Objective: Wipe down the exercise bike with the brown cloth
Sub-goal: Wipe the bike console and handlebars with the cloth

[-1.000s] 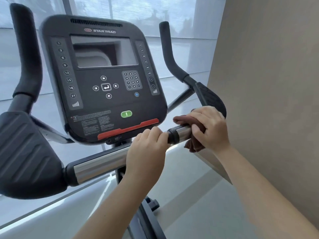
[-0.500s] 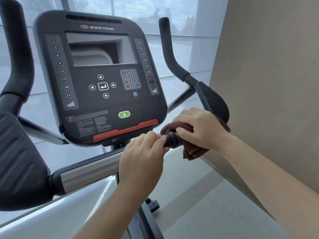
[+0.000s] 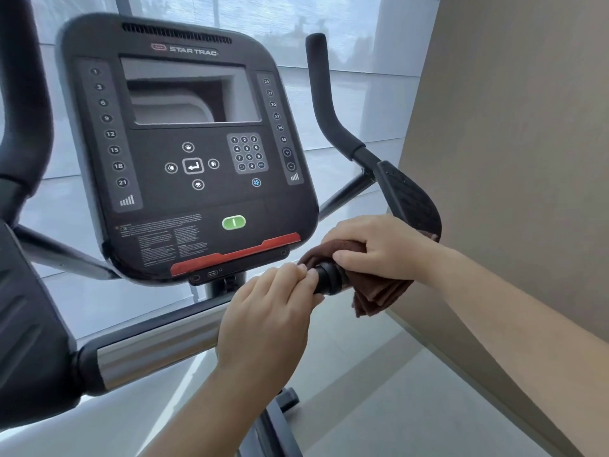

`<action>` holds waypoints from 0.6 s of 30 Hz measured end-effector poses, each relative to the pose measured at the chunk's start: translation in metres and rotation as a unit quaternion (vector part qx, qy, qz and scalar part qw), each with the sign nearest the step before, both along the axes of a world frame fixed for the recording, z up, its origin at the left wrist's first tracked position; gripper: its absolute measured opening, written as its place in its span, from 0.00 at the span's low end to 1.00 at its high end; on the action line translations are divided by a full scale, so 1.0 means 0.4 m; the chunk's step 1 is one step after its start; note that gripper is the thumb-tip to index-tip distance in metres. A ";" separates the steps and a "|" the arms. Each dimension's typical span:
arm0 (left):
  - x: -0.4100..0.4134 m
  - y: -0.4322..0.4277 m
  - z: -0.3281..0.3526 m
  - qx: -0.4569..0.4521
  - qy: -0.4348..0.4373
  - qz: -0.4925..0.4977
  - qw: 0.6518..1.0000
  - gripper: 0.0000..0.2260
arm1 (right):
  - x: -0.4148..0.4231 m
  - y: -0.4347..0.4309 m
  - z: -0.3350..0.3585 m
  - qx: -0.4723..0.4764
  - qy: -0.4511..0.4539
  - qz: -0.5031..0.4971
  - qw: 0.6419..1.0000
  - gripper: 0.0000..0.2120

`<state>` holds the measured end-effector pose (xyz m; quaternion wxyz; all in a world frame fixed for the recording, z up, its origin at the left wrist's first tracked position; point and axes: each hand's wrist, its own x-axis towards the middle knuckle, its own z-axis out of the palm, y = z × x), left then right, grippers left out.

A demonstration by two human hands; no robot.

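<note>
The head camera sees the exercise bike (image 3: 204,206) cut off on the left and at the bottom. The small words under its screen (image 3: 188,90) are too tiny to read. The left hand (image 3: 267,311) is curled round the silver handlebar (image 3: 158,347) and hides the part under it. The right hand (image 3: 379,249) holds the brown cloth (image 3: 379,298) wrapped round the bar, just beside the left hand, next to a black ring (image 3: 329,278). The bar under the cloth is hidden, and loose folds hang down. A tan wall (image 3: 510,159) is on the right, a big pale window (image 3: 362,94) is behind and a light floor (image 3: 395,407) is below. A second ago a shiny bit of bar showed between the hands; now the cloth covers it
</note>
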<state>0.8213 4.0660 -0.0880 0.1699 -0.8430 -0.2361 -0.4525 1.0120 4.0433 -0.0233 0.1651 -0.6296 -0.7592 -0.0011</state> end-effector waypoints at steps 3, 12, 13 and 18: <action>-0.002 -0.002 0.001 -0.016 0.009 0.001 1.000 0.11 | 0.052 -0.034 -0.024 0.104 0.002 -0.046 0.994 0.15; -0.001 -0.007 0.008 -0.047 0.004 -0.005 0.999 0.05 | -0.038 -0.005 -0.191 0.491 -0.053 -0.075 0.866 0.20; -0.001 -0.010 0.011 -0.057 0.006 0.000 0.998 0.06 | -0.016 -0.005 -0.197 0.508 -0.057 -0.084 0.855 0.22; 0.002 -0.017 0.023 -0.079 0.010 0.003 0.997 0.05 | -0.028 0.031 -0.228 0.584 0.009 -0.179 0.792 0.25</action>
